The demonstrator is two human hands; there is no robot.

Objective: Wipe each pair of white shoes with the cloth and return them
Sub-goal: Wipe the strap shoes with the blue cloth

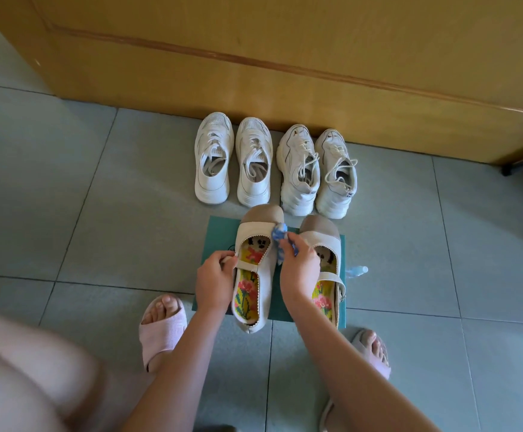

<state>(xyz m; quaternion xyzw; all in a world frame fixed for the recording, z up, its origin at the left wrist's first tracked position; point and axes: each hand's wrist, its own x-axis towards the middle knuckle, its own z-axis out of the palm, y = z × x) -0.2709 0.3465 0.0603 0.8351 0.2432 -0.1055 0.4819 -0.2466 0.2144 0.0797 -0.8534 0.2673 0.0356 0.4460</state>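
Shoes come in 3 pairs: 2 pairs of sneakers (213, 157) stand by the wooden door (285, 42). On the green mat (219, 232), the left hand (215, 272) grips the outer edge of 1 flat shoe (265, 291). The right hand (300, 269) pinches the bunched cloth (279, 236) against that shoe's inner toe side. A firm brace and short strokes along the seam should serve best. The other flat shoe (322, 235) lies just beside.
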